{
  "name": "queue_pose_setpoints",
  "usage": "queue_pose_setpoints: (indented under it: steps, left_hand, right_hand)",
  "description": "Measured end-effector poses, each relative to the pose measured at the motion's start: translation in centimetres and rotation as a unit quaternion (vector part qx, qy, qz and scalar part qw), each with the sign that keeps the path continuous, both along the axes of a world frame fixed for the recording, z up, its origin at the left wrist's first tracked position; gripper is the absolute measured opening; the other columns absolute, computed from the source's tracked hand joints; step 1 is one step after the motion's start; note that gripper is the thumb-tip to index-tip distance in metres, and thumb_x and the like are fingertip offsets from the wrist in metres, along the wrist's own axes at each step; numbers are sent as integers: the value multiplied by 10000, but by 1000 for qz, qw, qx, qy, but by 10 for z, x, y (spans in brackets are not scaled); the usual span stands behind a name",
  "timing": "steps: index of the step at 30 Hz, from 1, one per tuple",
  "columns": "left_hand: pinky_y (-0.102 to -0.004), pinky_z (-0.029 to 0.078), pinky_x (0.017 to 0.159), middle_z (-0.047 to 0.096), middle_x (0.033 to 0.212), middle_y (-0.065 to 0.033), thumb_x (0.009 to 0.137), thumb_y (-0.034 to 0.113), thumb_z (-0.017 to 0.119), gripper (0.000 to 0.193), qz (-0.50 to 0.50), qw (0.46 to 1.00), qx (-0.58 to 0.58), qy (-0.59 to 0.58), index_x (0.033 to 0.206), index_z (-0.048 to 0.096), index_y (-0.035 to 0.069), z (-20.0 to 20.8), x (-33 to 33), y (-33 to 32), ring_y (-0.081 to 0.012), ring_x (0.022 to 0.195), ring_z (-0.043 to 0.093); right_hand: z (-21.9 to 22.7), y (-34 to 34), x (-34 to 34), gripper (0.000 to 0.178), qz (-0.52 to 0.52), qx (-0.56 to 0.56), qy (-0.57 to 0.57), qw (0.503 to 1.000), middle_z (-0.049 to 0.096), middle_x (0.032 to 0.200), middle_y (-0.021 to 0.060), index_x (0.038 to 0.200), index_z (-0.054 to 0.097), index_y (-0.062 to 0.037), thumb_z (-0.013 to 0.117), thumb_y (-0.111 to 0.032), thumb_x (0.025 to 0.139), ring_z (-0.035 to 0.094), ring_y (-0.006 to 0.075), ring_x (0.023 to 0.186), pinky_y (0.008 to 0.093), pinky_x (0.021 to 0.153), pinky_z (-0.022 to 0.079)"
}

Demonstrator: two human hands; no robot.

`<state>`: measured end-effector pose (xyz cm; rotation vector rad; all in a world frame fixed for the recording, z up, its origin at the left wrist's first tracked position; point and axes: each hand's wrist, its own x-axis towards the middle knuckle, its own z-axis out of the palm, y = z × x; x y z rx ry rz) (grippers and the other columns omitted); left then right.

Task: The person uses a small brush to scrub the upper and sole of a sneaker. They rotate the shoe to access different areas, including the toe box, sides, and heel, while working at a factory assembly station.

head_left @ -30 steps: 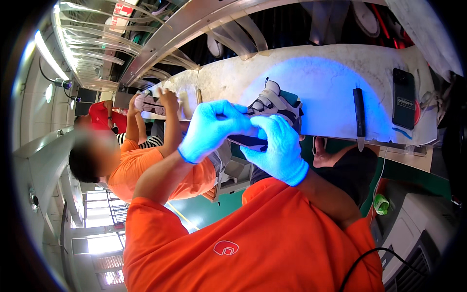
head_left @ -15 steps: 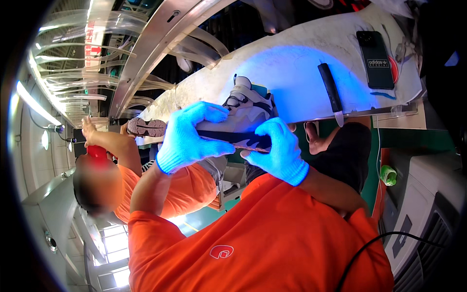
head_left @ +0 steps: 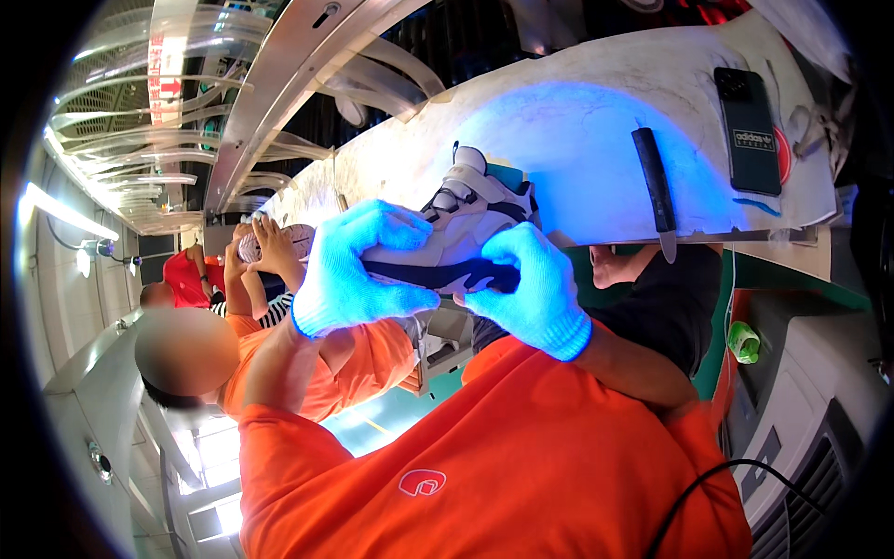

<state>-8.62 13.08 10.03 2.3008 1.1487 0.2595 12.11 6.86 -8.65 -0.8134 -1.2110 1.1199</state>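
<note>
A grey and white sneaker (head_left: 466, 222) with a black band along its sole is held sideways in front of me, near the table's front edge. My left hand (head_left: 363, 265), in a knitted glove lit bright blue, wraps round the toe end, thumb along the sole. My right hand (head_left: 531, 289), gloved the same way, grips the heel end with its fingers on the side and thumb under the sole. The sneaker's laces and tongue face away from me. Its far side is hidden.
A dark-handled knife (head_left: 656, 186) lies with its blade over the table's edge. Behind it are a dark phone (head_left: 748, 130) and a blue-lit white tabletop (head_left: 577, 121). At left, a co-worker in orange (head_left: 358, 373) holds another shoe (head_left: 296, 240). A grey machine (head_left: 819, 345) stands at right.
The sneaker has tilted slightly in my hands, showing less of its underside. The co-worker at left has raised a hand to the other shoe, and a person in red is now visible behind.
</note>
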Motion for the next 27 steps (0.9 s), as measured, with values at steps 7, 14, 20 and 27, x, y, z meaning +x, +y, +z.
queue_pose_setpoints:
  steps: [7,14,20,27]
  left_hand:
    - [-432,561,1086,735,1376,-191,665,432,1049,776,92,994,-2,59,1243,753,7,3,-4,0,-378,1244,741]
    - [-395,629,1007,789,1270,-208,668,463,1048,856,138,979,-58,136,1326,770,-10,4,-4,3,-314,1122,809]
    - [-365,607,1013,804,1257,-173,703,365,1062,839,188,962,-125,156,1369,755,-43,15,7,6,-236,1130,784]
    - [-411,639,976,815,1212,-194,708,483,1030,880,80,976,-32,202,1399,754,13,11,11,4,-346,1073,820]
  right_hand:
    - [14,9,-8,583,33,-41,-30,998,723,1106,121,1176,660,-39,1042,-177,758,778,269,955,371,831,654]
    - [16,13,-13,584,24,-48,-38,998,721,1095,126,1180,664,-42,1041,-203,764,769,266,920,378,804,648]
    - [11,19,-14,606,19,-34,-63,997,741,1115,135,1194,673,-48,1039,-282,771,786,273,932,391,804,649]
    - [15,19,-11,649,34,-60,-69,995,766,1167,159,1237,697,-29,1042,-303,760,804,282,994,403,858,655]
